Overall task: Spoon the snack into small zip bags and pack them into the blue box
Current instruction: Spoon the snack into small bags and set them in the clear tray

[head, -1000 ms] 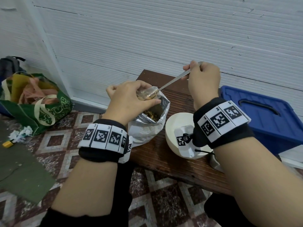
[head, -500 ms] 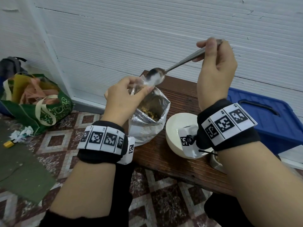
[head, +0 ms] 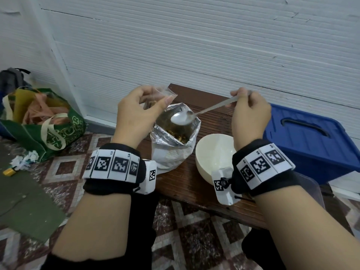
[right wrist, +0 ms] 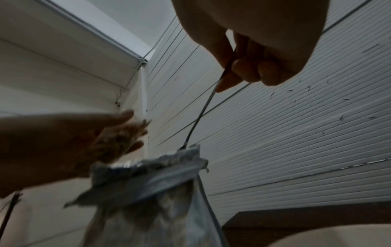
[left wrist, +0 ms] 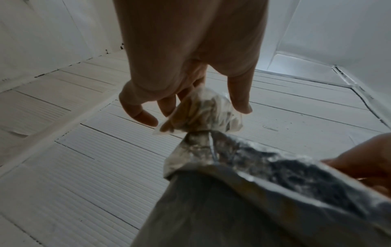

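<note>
Snack fills part of the small zip bag, pinched by the left hand above the foil bag on the table; the right hand grips an empty spoon over it. Left wrist view: fingers flank the bag. Right wrist view: fingers curl round the handle.

**Spoon drops to the foil bag, zip bag rises**

The right hand has lowered the spoon from above the zip bag to the foil bag's mouth. The left hand has lifted the zip bag higher and left.
</note>
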Tool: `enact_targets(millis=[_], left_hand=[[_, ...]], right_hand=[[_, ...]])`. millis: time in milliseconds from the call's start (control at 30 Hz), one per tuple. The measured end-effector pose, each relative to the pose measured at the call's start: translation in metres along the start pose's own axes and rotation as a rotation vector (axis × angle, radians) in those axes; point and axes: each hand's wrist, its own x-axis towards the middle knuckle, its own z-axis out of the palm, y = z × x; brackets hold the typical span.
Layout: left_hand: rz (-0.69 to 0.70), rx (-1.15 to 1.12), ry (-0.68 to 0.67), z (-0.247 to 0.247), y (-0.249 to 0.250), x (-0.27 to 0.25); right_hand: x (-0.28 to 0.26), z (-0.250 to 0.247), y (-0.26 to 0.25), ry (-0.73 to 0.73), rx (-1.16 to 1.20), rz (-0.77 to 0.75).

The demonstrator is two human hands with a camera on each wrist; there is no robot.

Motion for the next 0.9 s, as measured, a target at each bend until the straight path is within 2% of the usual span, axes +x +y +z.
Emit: enact_targets(millis=[233,400,467,633,767,900], left_hand=[[0.111,-0.019,-0.045,0.013,0.016,-0.008],[0.133,-0.068,-0.118,0.030,0.024,-0.018],[0.136,-0.086,-0.149,0.038,0.027,-0.021],[0.185,-0.161,-0.264,0.067,0.038,-0.037],[0.235,-0.148,-0.337,0.094,0.039,-0.049],[0.240,-0.112,-0.388,0.116,0.034,-0.058]], right_hand=[[-0.033,0.010,0.018,-0.261,-0.192,-0.048],[-0.042,0.007,0.022,-0.337,-0.156,0.014],[-0.039,-0.001,0.019,-0.331,-0.125,0.048],[-0.024,-0.029,0.017,-0.214,0.014,0.141],[-0.018,-0.055,0.021,-0.127,0.159,0.201],[-0.019,-0.085,0.026,-0.067,0.198,0.243]])
